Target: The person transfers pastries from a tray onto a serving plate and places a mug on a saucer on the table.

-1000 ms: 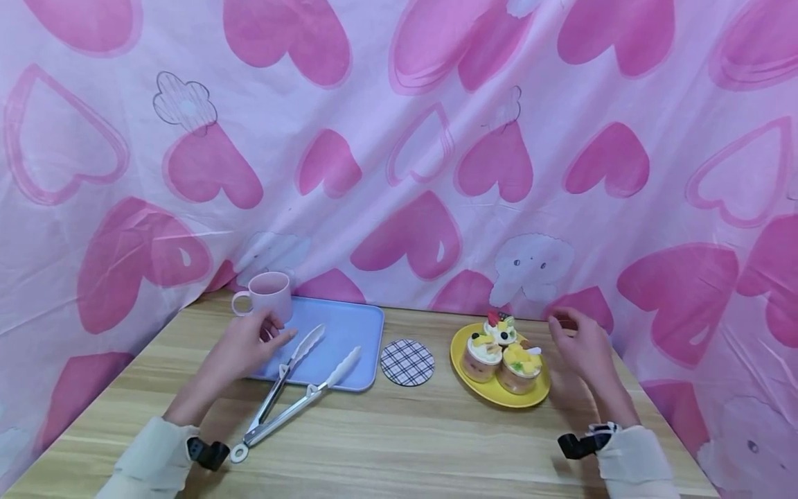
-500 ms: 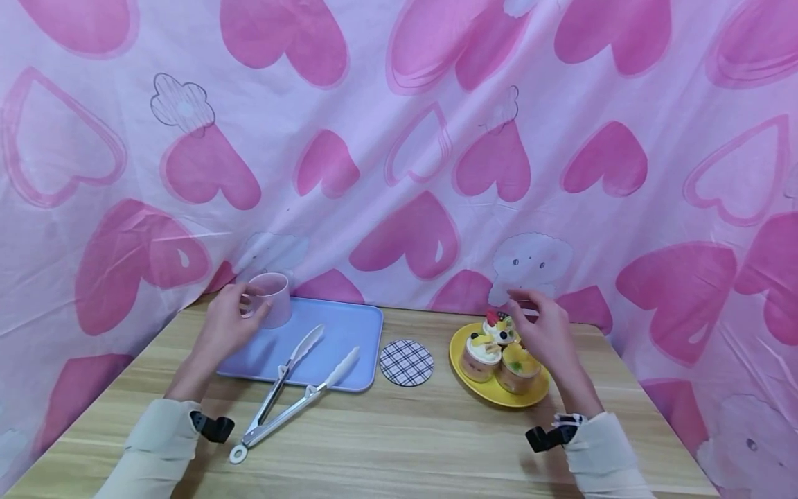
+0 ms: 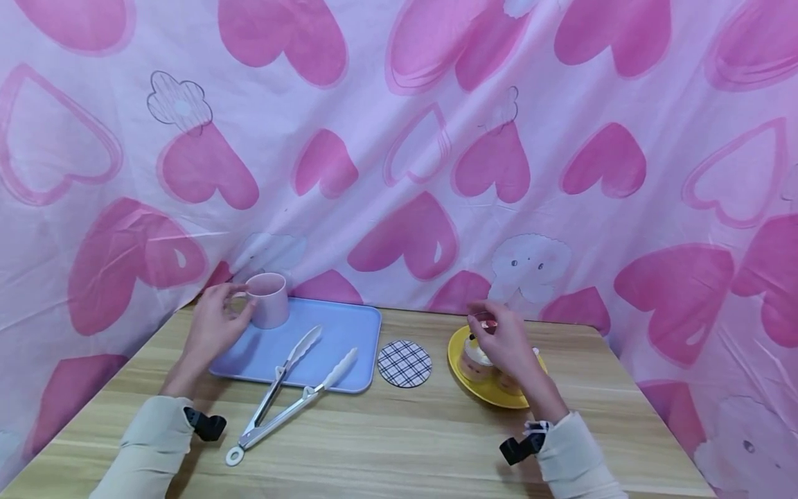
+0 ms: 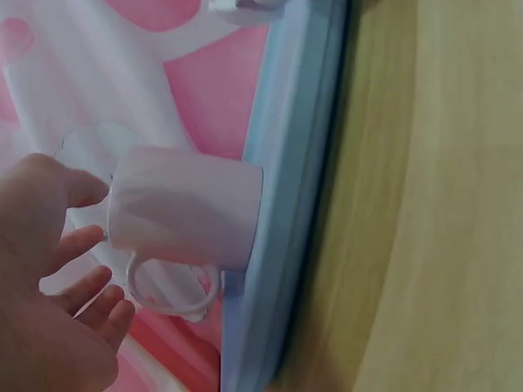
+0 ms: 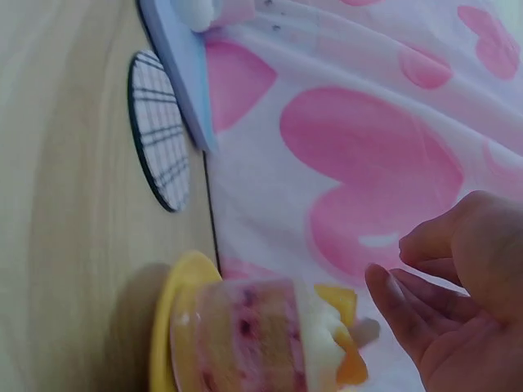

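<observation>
My left hand (image 3: 215,326) hovers beside the pink mug (image 3: 271,305), at its handle side. In the left wrist view its loosely bent fingers (image 4: 86,286) stand just off the mug's rim, holding nothing. The mug stands upright on a light blue tray (image 3: 337,322). My right hand (image 3: 506,339) is over a yellow plate (image 3: 454,360) of dessert cups, partly hiding them. One layered dessert cup (image 5: 253,335), topped with cream and fruit, shows in the right wrist view. Thumb and fingers of that hand are bent above the topping, with nothing held between them.
Metal tongs (image 3: 274,422) with pale tips lie spread, their tips over the tray and their ring end on the wooden table (image 3: 374,450). A round checked coaster (image 3: 404,364) lies between tray and plate. A heart-patterned curtain (image 3: 399,138) hangs behind the table.
My right hand has moved left from beside the plate to over the dessert cups. My left hand has moved back and left, from over the tray to the mug's handle side.
</observation>
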`<action>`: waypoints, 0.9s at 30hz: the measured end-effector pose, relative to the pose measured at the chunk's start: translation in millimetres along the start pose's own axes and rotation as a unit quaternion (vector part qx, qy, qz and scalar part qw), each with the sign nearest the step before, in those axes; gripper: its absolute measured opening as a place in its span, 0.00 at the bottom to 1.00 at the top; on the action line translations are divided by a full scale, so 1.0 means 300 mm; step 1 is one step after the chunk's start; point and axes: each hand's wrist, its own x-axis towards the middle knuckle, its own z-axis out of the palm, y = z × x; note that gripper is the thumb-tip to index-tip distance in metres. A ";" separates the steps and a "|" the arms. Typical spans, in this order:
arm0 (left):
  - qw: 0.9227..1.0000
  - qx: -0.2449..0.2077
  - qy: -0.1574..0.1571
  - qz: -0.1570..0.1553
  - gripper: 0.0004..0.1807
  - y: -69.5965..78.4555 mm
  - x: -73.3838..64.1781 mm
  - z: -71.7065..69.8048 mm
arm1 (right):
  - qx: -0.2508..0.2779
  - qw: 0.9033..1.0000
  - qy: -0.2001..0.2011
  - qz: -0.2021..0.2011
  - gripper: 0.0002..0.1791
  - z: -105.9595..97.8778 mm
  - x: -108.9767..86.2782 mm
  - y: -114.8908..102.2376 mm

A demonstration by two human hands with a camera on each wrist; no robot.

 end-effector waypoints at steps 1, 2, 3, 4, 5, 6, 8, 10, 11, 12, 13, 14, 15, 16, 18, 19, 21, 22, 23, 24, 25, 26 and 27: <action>1.000 0.004 -0.006 -0.005 0.27 -0.004 -0.001 0.001 | 0.001 1.000 -0.002 -0.003 0.16 0.009 -0.002 0.000; 1.000 0.008 -0.013 -0.010 0.28 -0.006 -0.002 0.003 | 0.002 1.000 -0.004 -0.005 0.15 0.018 -0.004 -0.001; 1.000 0.011 -0.019 -0.014 0.30 -0.010 -0.002 0.005 | -0.001 1.000 -0.008 -0.007 0.15 0.027 -0.007 -0.001; 0.999 0.012 -0.024 -0.021 0.31 -0.013 -0.003 0.007 | -0.005 1.000 -0.010 -0.008 0.15 0.036 -0.009 -0.001; 0.999 0.013 -0.028 -0.027 0.33 -0.016 -0.004 0.010 | -0.008 1.000 -0.014 -0.008 0.15 0.045 -0.011 -0.003; 0.999 0.014 -0.031 -0.031 0.34 -0.020 -0.004 0.011 | -0.011 1.000 -0.016 -0.006 0.15 0.053 -0.012 -0.004; 0.999 0.013 -0.031 -0.032 0.34 -0.027 -0.003 0.014 | -0.015 1.000 -0.020 -0.009 0.15 0.068 -0.014 -0.012; 0.999 0.014 -0.031 -0.030 0.35 -0.034 -0.002 0.015 | -0.011 1.000 -0.024 -0.013 0.15 0.082 -0.015 -0.020; 0.999 0.016 -0.032 -0.028 0.35 -0.037 -0.002 0.015 | -0.010 1.000 -0.026 -0.015 0.15 0.087 -0.017 -0.026; 0.999 0.015 -0.033 -0.028 0.35 -0.039 -0.001 0.015 | -0.010 0.999 -0.027 -0.017 0.15 0.092 -0.018 -0.029; 0.999 0.015 -0.034 -0.028 0.34 -0.040 -0.001 0.015 | -0.011 0.999 -0.029 -0.018 0.15 0.098 -0.019 -0.032; 0.999 0.015 -0.036 -0.028 0.34 -0.041 -0.002 0.014 | -0.013 0.999 -0.032 -0.017 0.15 0.104 -0.021 -0.034; 0.999 0.015 -0.037 -0.029 0.34 -0.043 -0.002 0.014 | -0.015 0.999 -0.034 -0.016 0.15 0.110 -0.024 -0.036; 0.999 0.014 -0.038 -0.030 0.34 -0.044 -0.003 0.015 | -0.017 0.999 -0.037 -0.016 0.16 0.116 -0.025 -0.038; 0.999 0.011 -0.039 -0.035 0.34 -0.045 -0.006 0.015 | -0.020 0.999 -0.043 -0.015 0.17 0.129 -0.029 -0.038; 0.999 0.009 -0.039 -0.037 0.33 -0.046 -0.007 0.016 | -0.020 0.999 -0.046 -0.014 0.18 0.135 -0.031 -0.038; 0.998 0.005 -0.037 -0.043 0.33 -0.045 -0.010 0.016 | -0.016 0.998 -0.054 -0.016 0.18 0.148 -0.036 -0.039; 0.998 0.004 -0.036 -0.046 0.32 -0.043 -0.011 0.016 | -0.014 0.998 -0.058 -0.015 0.18 0.155 -0.037 -0.038; 0.998 0.003 -0.034 -0.049 0.32 -0.042 -0.011 0.016 | -0.012 0.998 -0.062 -0.015 0.18 0.161 -0.040 -0.037; 0.998 0.002 -0.033 -0.050 0.32 -0.040 -0.011 0.016 | -0.009 0.998 -0.066 -0.016 0.18 0.167 -0.042 -0.037; 0.998 0.001 -0.032 -0.051 0.31 -0.039 -0.011 0.015 | -0.007 0.997 -0.071 -0.016 0.18 0.172 -0.044 -0.037; 0.998 0.001 -0.032 -0.053 0.31 -0.038 -0.011 0.014 | -0.005 0.997 -0.075 -0.017 0.17 0.179 -0.046 -0.035; 0.998 0.001 -0.031 -0.054 0.31 -0.037 -0.010 0.014 | -0.003 0.997 -0.080 -0.016 0.17 0.185 -0.048 -0.035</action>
